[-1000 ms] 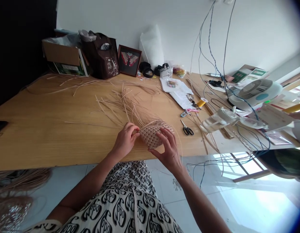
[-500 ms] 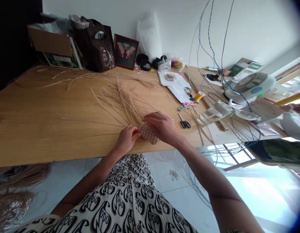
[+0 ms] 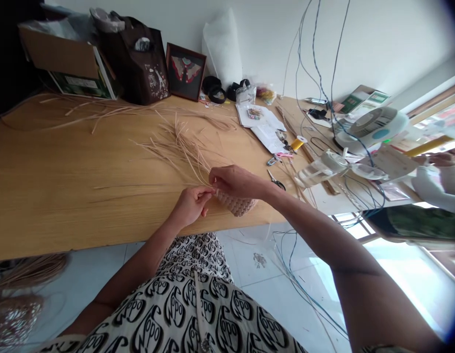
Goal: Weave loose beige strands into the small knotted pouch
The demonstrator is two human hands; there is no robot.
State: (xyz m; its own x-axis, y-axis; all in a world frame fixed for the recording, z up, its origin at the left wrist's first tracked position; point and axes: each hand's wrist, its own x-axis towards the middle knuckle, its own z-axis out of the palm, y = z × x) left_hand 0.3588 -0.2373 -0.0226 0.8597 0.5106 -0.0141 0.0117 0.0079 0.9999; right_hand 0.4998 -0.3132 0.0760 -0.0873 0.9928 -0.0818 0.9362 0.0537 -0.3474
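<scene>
A small piece of tight weaving (image 3: 239, 206), pale pinkish-beige, lies near the table's front edge, partly hidden under my right hand (image 3: 238, 181). Long loose weaving strands (image 3: 185, 147) fan out from it across the tabletop, away to the back left. At the weaving's left edge, thumb and forefinger of my left hand (image 3: 189, 206) are pinched on a strand. My right hand arches over the top of the weaving, its fingertips closed on strands close to the left fingertips; the exact grip is partly hidden.
Scissors (image 3: 276, 180) lie right of the weaving, by my right wrist. Behind them are papers (image 3: 269, 137) and a yellow thread spool (image 3: 298, 142). A clear plastic bottle (image 3: 319, 169) and cables stand farther right. At the back are a dark bag (image 3: 134, 63), a box (image 3: 62, 59) and a framed picture (image 3: 186, 72). Another person's arm (image 3: 439, 181) shows far right.
My right hand has moved left along the weaving, bringing its fingertips to my left fingers and uncovering the weaving's right part. My left hand has risen slightly. The view has shifted a little.
</scene>
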